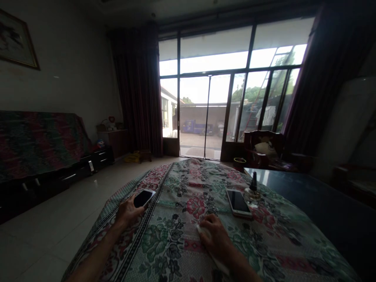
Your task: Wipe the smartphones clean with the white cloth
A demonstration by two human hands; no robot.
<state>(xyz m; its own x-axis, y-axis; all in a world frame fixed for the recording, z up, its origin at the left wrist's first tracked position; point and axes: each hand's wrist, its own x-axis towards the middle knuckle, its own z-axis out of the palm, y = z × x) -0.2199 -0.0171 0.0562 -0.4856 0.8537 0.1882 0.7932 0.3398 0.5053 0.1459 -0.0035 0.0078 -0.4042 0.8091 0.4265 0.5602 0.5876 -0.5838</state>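
My left hand [129, 211] is closed around the edge of a white-framed smartphone [144, 198], its dark screen turned up over the left side of the flowered tablecloth [164, 260]. Nearer the middle, my right hand [214, 235] rests low on the cloth with curled fingers. Something white and thin, apparently a cloth [203, 231], shows under that hand and past the wrist; most of it is hidden. To the right of this hand a second smartphone [238, 202] lies screen up. A clear bottle with a black top [252, 196] stands upright beside it.
A dark glossy table [293, 199] adjoins on the right. Beyond the tablecloth stand glass doors [202, 117] and a wooden chair [264, 149]. A low black cabinet [73, 174] and a small stool [145, 154] are at the left.
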